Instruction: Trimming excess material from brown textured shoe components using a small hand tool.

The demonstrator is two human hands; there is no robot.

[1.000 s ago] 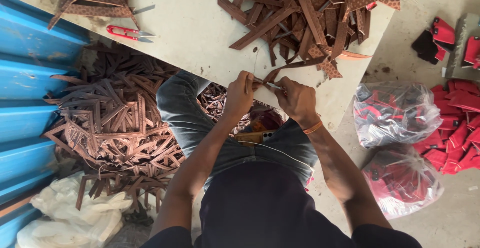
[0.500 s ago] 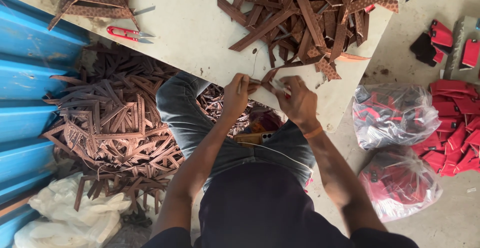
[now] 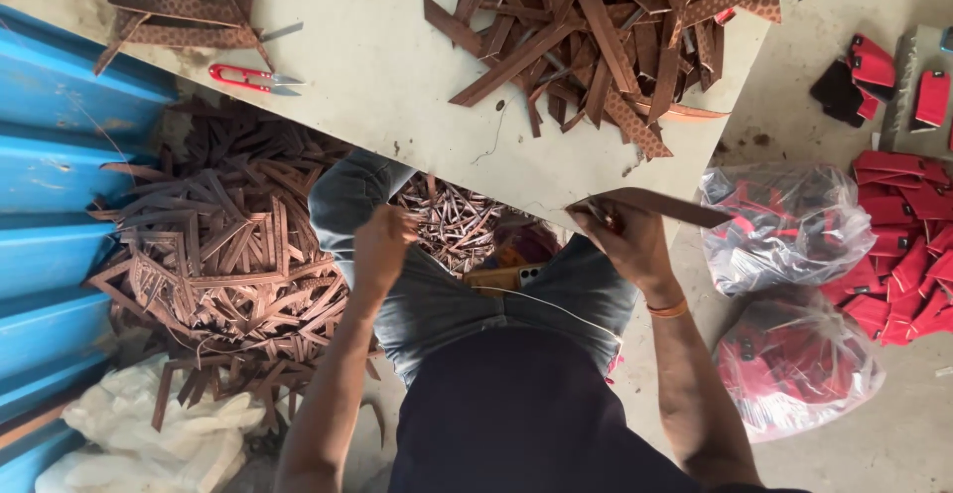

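From here I see my right hand (image 3: 630,245) at about four o'clock of the frame's centre, its grip clenched around one end of a brown strap (image 3: 660,205). The strap runs out toward three o'clock, level with the near edge of the worktop (image 3: 377,66) and just touching that edge line in view. My left hand (image 3: 382,250) sits at about eight o'clock, over my left knee, fingers curled into a loose fist. I cannot tell whether anything is pinched in that grip, though a thin pale thread (image 3: 556,304) crosses my lap between the two hands.

On the worktop, at one o'clock, lies a loose pile of brown straps (image 3: 606,36), some plain and some with a punched pattern. At ten o'clock a pair of red-handled snips (image 3: 248,78) rests alone on the bare surface, and a smaller pile of patterned straps (image 3: 184,1) lies beyond it at eleven o'clock.

On the floor at nine o'clock is a large heap of strap offcuts (image 3: 218,265), beside a blue corrugated sheet (image 3: 60,205). At three to four o'clock two clear plastic bags (image 3: 794,225) hold red pieces, and more red pieces (image 3: 903,245) lie loose to their right.
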